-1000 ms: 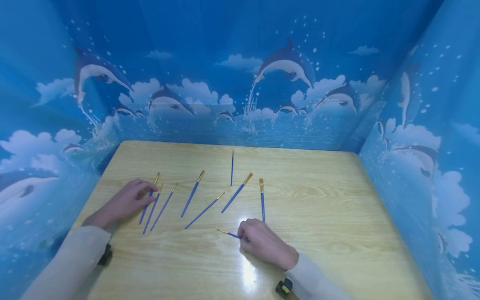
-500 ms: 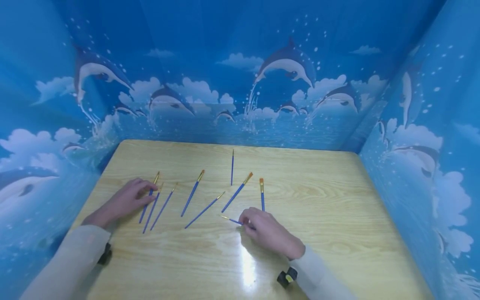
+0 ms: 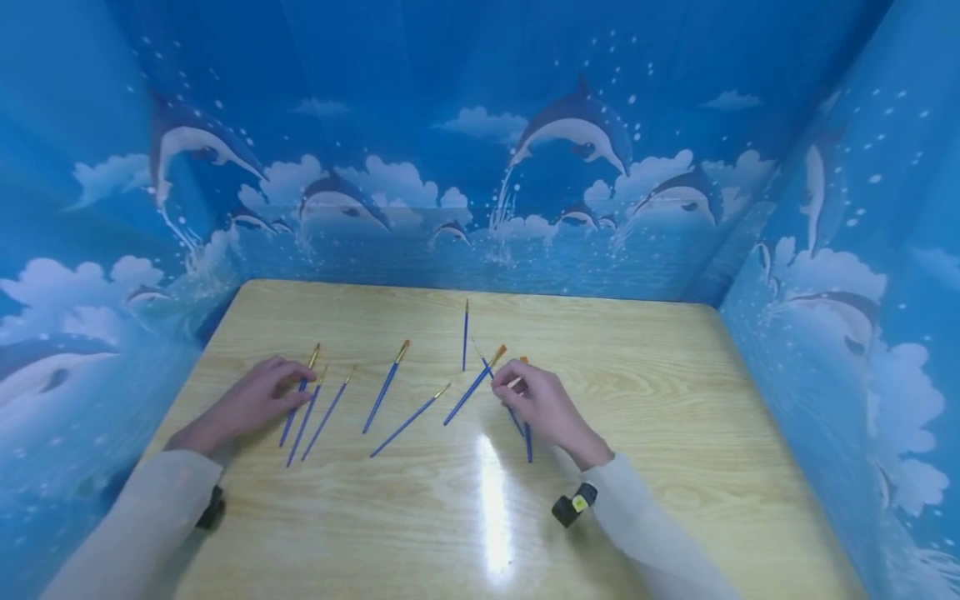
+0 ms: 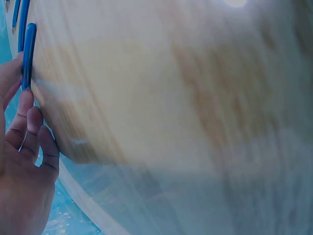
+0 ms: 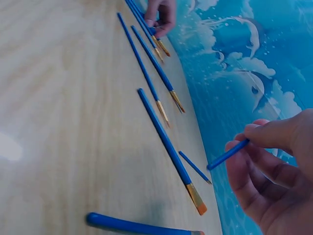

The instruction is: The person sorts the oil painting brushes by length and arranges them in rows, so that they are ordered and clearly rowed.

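My right hand point(image 3: 543, 404) pinches a thin blue paintbrush point(image 3: 487, 366) between thumb and fingers. Its tip points away from me, over the handle of a flat orange-tipped brush point(image 3: 467, 403) in the head view. In the right wrist view, the held brush's blue handle end point(image 5: 227, 155) juts out from the fingertips. Below that hand lies another flat brush point(image 3: 528, 450), partly hidden by it. At the left, my left hand point(image 3: 258, 404) rests over the leftmost paintbrush point(image 3: 289, 427), thumb and fingers loosely bent. The thumb reaches the neighbouring brush point(image 3: 299, 437).
More blue-handled brushes lie spread on the wooden table point(image 3: 660, 400): a slim one point(image 3: 327, 418), a wider one point(image 3: 385, 392), a slanted one point(image 3: 408, 423) and a small one point(image 3: 465, 337) near the back. A dolphin-print curtain point(image 3: 420, 125) encloses the table's back and sides.
My right hand has lifted the thin brush and moved it away from me, turning its tip from leftward to the back. My left hand and the lying brushes have stayed put.
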Demonstrator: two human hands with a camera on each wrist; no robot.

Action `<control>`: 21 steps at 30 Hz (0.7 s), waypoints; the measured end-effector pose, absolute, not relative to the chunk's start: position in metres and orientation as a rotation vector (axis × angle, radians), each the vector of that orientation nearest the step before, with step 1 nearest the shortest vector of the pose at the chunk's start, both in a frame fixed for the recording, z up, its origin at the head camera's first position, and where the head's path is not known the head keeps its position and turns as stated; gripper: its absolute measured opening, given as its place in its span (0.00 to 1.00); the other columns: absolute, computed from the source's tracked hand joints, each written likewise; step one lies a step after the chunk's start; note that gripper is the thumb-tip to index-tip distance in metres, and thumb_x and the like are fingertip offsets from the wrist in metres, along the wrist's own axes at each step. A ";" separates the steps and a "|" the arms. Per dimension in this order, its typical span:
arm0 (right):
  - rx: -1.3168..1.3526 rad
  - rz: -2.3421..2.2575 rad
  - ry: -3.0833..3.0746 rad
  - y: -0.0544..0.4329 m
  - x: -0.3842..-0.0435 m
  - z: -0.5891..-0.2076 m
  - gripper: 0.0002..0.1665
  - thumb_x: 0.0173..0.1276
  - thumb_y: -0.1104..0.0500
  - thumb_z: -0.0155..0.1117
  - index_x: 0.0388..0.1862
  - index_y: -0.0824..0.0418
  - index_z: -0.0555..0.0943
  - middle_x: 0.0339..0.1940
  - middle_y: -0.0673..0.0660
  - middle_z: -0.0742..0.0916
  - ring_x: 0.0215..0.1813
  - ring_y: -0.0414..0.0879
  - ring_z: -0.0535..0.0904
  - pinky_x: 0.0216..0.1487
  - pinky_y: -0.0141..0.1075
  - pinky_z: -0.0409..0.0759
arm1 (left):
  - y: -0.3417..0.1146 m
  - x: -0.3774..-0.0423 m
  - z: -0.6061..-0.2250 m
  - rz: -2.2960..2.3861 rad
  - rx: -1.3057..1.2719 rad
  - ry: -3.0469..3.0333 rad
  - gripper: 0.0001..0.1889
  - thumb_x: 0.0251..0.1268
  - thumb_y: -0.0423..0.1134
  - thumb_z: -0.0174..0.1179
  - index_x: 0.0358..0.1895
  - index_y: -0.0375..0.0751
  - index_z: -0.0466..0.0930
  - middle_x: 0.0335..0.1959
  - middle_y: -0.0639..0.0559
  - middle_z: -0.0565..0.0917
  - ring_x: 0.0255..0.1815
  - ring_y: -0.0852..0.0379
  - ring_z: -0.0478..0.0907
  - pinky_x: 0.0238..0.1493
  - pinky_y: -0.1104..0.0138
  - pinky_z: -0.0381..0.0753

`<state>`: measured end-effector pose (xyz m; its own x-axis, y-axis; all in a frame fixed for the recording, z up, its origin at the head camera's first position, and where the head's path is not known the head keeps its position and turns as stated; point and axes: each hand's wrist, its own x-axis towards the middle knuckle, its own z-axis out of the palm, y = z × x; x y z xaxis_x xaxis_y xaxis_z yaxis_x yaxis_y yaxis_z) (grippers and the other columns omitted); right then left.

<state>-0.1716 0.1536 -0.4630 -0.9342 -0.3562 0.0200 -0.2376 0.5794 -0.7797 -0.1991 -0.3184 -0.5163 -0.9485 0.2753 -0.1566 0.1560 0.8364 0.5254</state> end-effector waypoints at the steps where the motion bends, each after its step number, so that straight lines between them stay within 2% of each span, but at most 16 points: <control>1: -0.501 -1.300 2.668 0.154 -0.175 -0.462 0.07 0.81 0.60 0.67 0.54 0.58 0.86 0.50 0.54 0.91 0.46 0.46 0.89 0.45 0.34 0.90 | -0.318 -0.199 -0.517 0.768 0.332 2.791 0.22 0.80 0.51 0.65 0.69 0.46 0.81 0.69 0.35 0.79 0.71 0.31 0.75 0.71 0.28 0.74; 7: -0.441 -1.396 2.635 0.154 -0.195 -0.458 0.12 0.82 0.61 0.66 0.60 0.61 0.86 0.56 0.61 0.91 0.48 0.54 0.90 0.42 0.40 0.92 | -0.319 -0.200 -0.517 0.772 0.331 2.784 0.23 0.81 0.51 0.64 0.70 0.46 0.81 0.71 0.34 0.78 0.72 0.29 0.74 0.72 0.28 0.73; 13: -0.352 -1.450 2.613 0.150 -0.211 -0.456 0.18 0.82 0.63 0.64 0.68 0.59 0.84 0.63 0.60 0.88 0.49 0.54 0.90 0.42 0.46 0.92 | -0.318 -0.200 -0.515 0.779 0.315 2.778 0.22 0.81 0.51 0.65 0.69 0.46 0.81 0.71 0.34 0.78 0.73 0.29 0.73 0.73 0.28 0.72; 18: -0.284 -1.483 2.580 0.146 -0.224 -0.456 0.22 0.83 0.63 0.63 0.72 0.57 0.81 0.68 0.60 0.85 0.54 0.60 0.89 0.49 0.50 0.93 | -0.318 -0.200 -0.515 0.774 0.313 2.775 0.23 0.81 0.51 0.64 0.69 0.46 0.81 0.72 0.33 0.77 0.73 0.29 0.72 0.73 0.27 0.71; 21: -0.239 -1.497 2.568 0.143 -0.233 -0.458 0.24 0.83 0.63 0.63 0.74 0.56 0.80 0.71 0.59 0.84 0.53 0.61 0.90 0.52 0.54 0.92 | -0.319 -0.200 -0.515 0.773 0.308 2.775 0.22 0.81 0.51 0.64 0.69 0.46 0.81 0.72 0.33 0.76 0.74 0.28 0.72 0.74 0.27 0.70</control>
